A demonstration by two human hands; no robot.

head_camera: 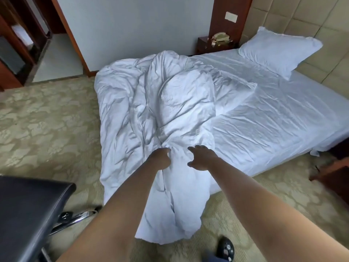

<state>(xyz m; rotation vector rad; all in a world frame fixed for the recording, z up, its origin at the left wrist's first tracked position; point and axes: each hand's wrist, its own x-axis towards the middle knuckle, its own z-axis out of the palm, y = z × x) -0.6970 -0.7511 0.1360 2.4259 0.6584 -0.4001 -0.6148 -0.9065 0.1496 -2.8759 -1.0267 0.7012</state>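
Duvet (179, 103), bunched at frame centre and spilling off the bed (273, 114), is clutched by left grip (160, 158) while right grip (203, 157) is held open just beside; it could be dragged floorward by a one-sided pull.

I am seeing flat sheet (273, 114) lying free at far right; duvet (151, 101) heaping centre; black chair (24, 210) crowding near left.
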